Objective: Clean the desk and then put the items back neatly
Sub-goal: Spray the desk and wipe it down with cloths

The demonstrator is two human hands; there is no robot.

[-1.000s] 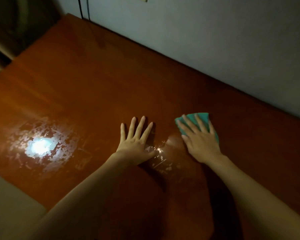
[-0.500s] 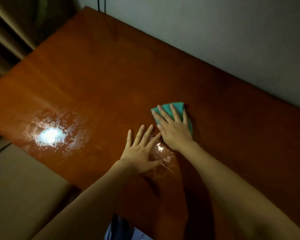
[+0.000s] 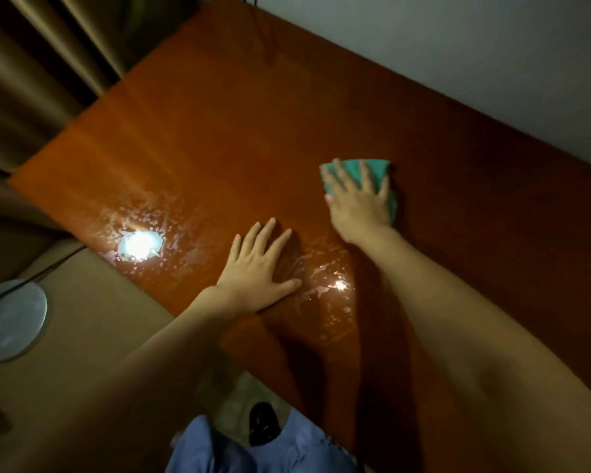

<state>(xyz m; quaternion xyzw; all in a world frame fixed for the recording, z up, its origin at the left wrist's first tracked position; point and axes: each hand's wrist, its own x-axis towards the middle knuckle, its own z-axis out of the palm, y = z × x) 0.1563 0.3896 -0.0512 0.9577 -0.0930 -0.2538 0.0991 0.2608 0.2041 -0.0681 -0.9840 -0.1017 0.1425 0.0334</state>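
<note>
Right hand (image 3: 359,203) presses a teal cloth (image 3: 359,172) flat on the wooden desk (image 3: 219,131), fingers spread.
Left hand (image 3: 256,271) lies spread, palm down, nearer the front edge; wet glare spots shine beside it. Brown curtains (image 3: 38,73) hang left, a round grey base (image 3: 9,322) on the floor.

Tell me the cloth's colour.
Teal green cloth, under the right hand; head view.

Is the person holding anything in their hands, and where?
Nothing is gripped. The right hand presses flat on top of the green cloth with straight fingers. The left hand rests flat on the desk.
</note>
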